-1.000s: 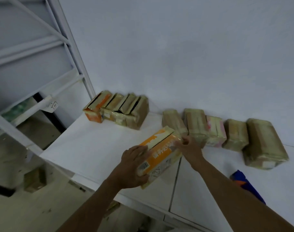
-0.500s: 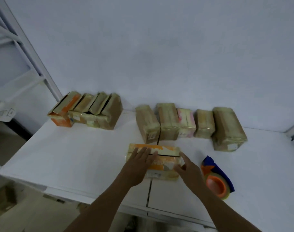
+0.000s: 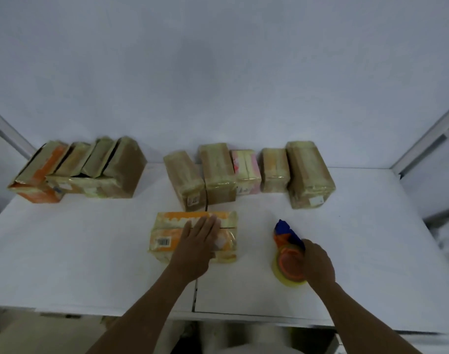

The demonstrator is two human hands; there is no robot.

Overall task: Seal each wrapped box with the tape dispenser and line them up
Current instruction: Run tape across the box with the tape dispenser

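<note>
So the orange box is lying flat on the white table, near the front edge and a bit left of centre, wrapped in shiny clear film. The left hand rests flat on top of it, fingers straight and together, palm down. There's a barcode on the side facing the camera, but it's too blurry to read any digits, and I can't make out a brand name either. Off to the right, well apart from the box, the tape dispenser sits on the table: blue nose, orange hub, yellowish roll of tape. The right hand is curled over its right side and holding it. Against the wall at the back there's a row of five wrapped boxes standing side by side. Most are brownish and one is a pink box. Two of the brown ones have a small white sticker low on the front, and the print on those is unreadable. Further left is a group of four boxes leaning against each other, with an orange-sided box at the far left end.
</note>
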